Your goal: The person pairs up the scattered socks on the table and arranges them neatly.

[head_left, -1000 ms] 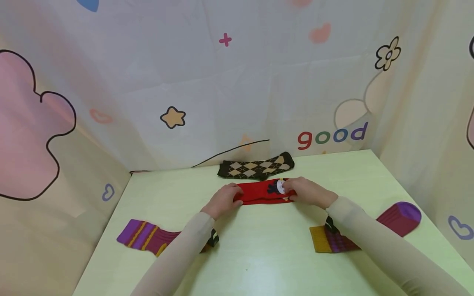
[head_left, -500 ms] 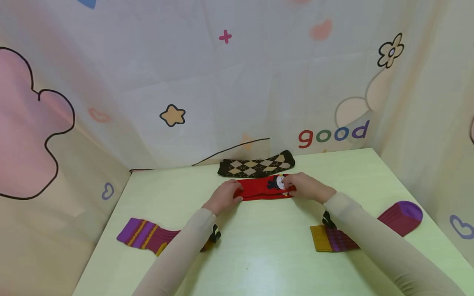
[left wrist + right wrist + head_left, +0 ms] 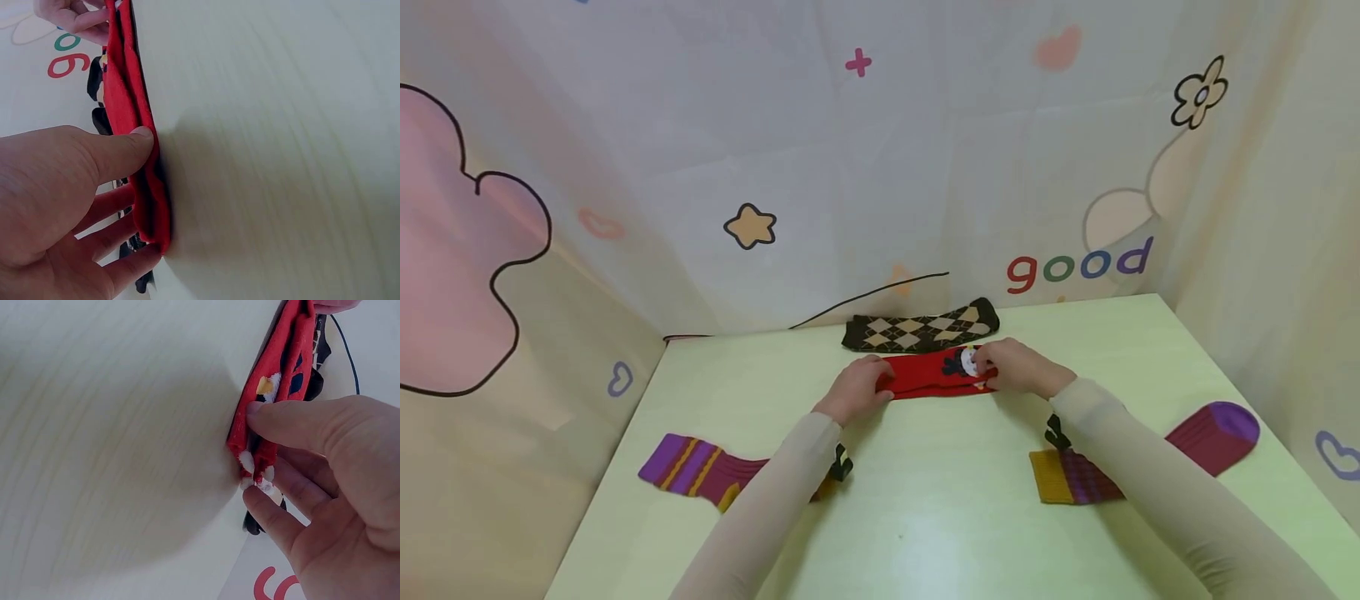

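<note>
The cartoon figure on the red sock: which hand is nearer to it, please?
Right: the right hand is at the cartoon figure, partly covering it; the left hand holds the opposite end of the red sock.

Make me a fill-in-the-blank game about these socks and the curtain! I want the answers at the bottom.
1. The cartoon-print sock held by the left hand and right hand is coloured ____.
2. Behind it lies an argyle sock, patterned with ____ shapes.
3. The maroon sock under the right sleeve has a rounded toe coloured ____.
4. On the curtain, colourful letters spell ____.

Missing words: red; diamond; purple; good.
</note>
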`<state>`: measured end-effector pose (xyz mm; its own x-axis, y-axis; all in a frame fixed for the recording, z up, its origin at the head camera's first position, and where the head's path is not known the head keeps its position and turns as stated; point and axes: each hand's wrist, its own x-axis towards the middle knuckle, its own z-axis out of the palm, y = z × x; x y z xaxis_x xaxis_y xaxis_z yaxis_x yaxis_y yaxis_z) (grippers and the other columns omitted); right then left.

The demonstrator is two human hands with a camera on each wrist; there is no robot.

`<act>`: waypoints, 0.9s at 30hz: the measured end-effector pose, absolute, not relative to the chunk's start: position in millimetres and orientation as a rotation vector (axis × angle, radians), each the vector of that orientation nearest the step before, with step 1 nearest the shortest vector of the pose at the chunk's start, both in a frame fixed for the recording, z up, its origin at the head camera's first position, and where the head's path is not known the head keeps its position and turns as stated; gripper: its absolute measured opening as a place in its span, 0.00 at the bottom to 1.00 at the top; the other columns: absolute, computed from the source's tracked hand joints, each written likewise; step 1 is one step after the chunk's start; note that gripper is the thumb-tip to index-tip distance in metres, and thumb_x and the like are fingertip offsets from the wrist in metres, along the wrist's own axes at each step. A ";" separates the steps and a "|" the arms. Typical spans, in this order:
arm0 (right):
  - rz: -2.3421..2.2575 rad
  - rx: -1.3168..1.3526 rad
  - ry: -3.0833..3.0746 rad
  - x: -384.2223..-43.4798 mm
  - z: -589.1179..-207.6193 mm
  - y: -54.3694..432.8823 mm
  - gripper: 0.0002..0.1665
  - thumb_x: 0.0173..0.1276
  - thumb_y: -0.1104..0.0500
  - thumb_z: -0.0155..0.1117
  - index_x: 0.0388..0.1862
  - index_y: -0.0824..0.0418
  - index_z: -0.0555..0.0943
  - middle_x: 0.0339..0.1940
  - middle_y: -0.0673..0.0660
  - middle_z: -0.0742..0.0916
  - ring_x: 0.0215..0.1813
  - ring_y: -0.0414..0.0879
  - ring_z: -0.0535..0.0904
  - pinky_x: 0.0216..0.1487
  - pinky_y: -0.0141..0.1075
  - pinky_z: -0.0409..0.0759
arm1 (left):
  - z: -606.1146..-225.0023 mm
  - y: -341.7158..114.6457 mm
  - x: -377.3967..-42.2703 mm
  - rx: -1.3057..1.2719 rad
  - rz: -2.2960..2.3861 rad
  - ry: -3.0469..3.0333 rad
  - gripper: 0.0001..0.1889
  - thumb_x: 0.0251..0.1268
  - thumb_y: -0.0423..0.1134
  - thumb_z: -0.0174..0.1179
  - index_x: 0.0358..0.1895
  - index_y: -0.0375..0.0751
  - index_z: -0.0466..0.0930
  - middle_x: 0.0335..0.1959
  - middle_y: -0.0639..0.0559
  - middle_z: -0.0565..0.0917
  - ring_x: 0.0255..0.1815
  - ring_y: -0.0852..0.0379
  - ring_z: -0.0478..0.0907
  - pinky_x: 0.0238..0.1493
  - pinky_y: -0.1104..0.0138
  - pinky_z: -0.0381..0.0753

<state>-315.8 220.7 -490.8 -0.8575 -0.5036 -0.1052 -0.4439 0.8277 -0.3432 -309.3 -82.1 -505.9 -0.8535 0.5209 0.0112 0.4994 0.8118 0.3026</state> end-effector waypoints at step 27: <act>-0.490 -0.699 2.802 -315.3 -486.6 217.7 0.10 0.61 0.70 0.75 0.33 0.59 0.83 0.41 0.54 0.87 0.46 0.52 0.78 0.57 0.49 0.83 | -499.3 -77.0 -308.4 0.761 0.430 2.915 0.13 0.68 0.38 0.68 0.53 0.41 0.85 0.54 0.45 0.83 0.57 0.45 0.79 0.63 0.54 0.78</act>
<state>-315.3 217.7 -486.6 -0.8650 -0.4865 -0.1228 -0.4160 0.8323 -0.3664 -308.4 -77.0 -499.3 -0.8703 0.4920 -0.0236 0.4643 0.8353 0.2944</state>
